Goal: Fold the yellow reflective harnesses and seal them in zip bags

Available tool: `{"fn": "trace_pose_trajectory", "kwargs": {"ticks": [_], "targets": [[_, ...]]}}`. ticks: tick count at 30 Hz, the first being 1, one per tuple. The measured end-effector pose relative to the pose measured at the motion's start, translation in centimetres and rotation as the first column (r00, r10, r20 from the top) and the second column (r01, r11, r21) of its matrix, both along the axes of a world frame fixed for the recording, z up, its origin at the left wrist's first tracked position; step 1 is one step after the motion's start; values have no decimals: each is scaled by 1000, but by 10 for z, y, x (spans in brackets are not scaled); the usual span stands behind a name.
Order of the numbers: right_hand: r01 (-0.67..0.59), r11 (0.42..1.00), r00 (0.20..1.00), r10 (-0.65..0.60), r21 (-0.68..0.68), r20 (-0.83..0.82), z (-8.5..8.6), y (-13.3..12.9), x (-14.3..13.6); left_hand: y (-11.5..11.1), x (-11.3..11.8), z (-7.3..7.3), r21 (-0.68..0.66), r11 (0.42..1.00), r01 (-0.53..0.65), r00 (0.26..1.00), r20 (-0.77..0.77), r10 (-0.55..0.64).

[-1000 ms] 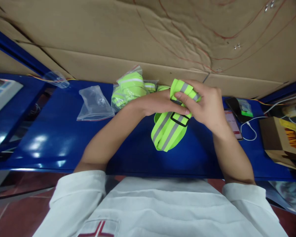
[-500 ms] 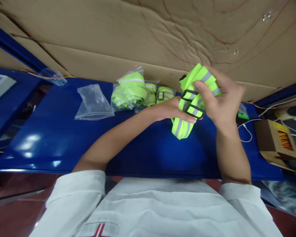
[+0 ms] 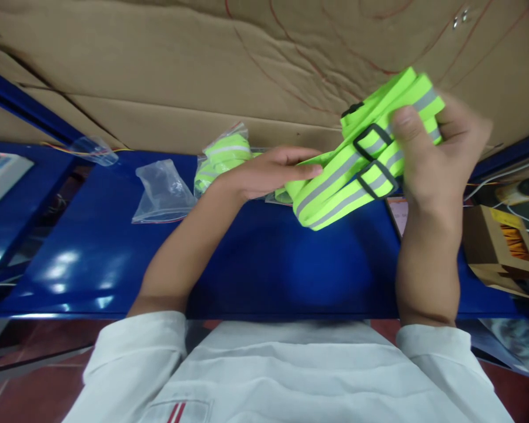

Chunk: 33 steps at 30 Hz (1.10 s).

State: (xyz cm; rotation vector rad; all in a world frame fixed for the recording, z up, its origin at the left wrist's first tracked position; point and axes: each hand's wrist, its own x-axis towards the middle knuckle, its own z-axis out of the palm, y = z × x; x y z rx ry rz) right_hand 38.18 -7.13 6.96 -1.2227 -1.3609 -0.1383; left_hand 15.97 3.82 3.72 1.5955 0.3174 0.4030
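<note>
Strap bundle (image 3: pixel 335 174): was held up above the blue surface (image 3: pixel 247 264).
Right hand (image 3: pixel 438 153): gripped its upper end, thumb on top.
Left hand (image 3: pixel 273 170): touched the lower folds; pinching, could not tell.
Webbing: looked light, floppy, hard to break.
Best hold: probably was the stacked layers beside the buckles (image 3: pixel 365 151).

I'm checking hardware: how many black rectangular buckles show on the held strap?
2: an upper buckle and a lower buckle, both near the right hand on the strap. A black piece behind is unclear; folds may hide others.
</note>
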Motion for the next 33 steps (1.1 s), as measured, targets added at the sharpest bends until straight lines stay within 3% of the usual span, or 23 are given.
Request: {"fn": "trace_pose_trajectory", "kwargs": {"ticks": [3,7,15,17,21,23,26,29,33], "targets": [[-20,999,1000,20,48,-17,2,1,15,-5,-6,12,90,995,-38,998,-41,41],[-38,997,999,38,63,-3,3,2,24,-12,-10,23,218,974,56,996,-83,-38],[21,999,1000,-20,34,-12,-1,4,22,-22,-5,19,278,957,84,996,-12,-84],[42,999,999,-42,33,-9,-3,6,22,-25,-2,16,245,969,30,999,-17,-27],[48,999,999,-48,6,19,-6,7,18,-30,9,5,189,963,-192,979,-24,200],[42,999,999,-41,-34,36,-5,6,14,-32,15,-2,181,960,-214,975,-13,220],[12,999,1000,-11,-53,26,-2,1,9,-32,19,-5,149,979,-139,990,26,137],[-13,997,1000,12,-73,-4,2,-3,5,-27,17,-3,113,994,9,1000,17,-11],[-119,987,992,115,-110,-43,2,-3,3,-8,11,-2,218,963,160,984,-114,-138]]}}
